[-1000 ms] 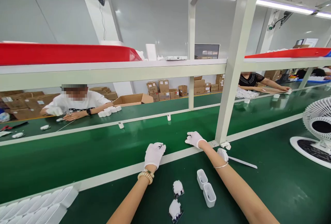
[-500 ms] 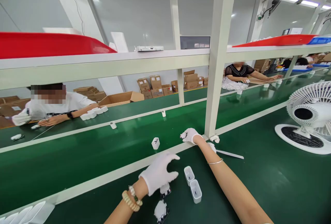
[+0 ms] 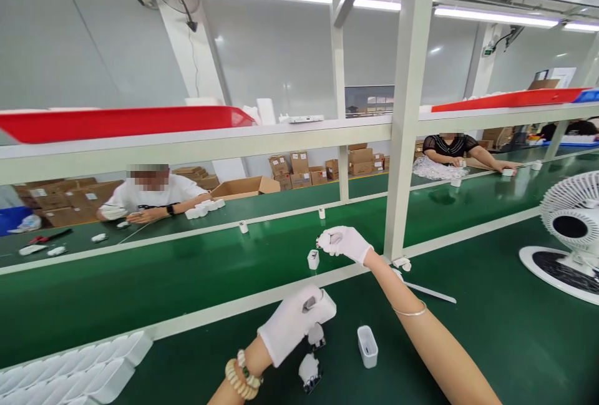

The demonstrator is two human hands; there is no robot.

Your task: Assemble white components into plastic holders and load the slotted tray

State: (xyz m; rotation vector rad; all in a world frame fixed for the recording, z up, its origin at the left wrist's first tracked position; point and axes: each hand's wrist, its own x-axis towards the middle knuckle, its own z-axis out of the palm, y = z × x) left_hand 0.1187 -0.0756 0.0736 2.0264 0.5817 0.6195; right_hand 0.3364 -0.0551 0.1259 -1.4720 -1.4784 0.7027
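My left hand [image 3: 297, 317], white-gloved, is closed around a white plastic housing [image 3: 326, 306] above the near worktop. Just below it lie two small white assemblies with dark circuit boards, one [image 3: 316, 335] partly behind the housing hand and one [image 3: 309, 372] nearer me. A second, open-topped white housing [image 3: 367, 347] stands to their right. My right hand [image 3: 345, 244], also gloved, pinches a small white part [image 3: 324, 241] with a dark and reddish edge over the green belt. Right below its fingertips, an upright white housing [image 3: 313, 259] sits on the belt, apart from the hand.
Rows of white housings [image 3: 100, 370] lie at the lower left. A white post [image 3: 406, 143] rises beside my right wrist, with a white strip [image 3: 430, 292] on the worktop. A white fan [image 3: 568, 230] stands at right. Co-workers [image 3: 154, 196] sit across the belt [image 3: 154, 280].
My left hand has closed on one of the two open housings and lifted it. My right hand has come closer to the housing on the belt. The view has shifted.
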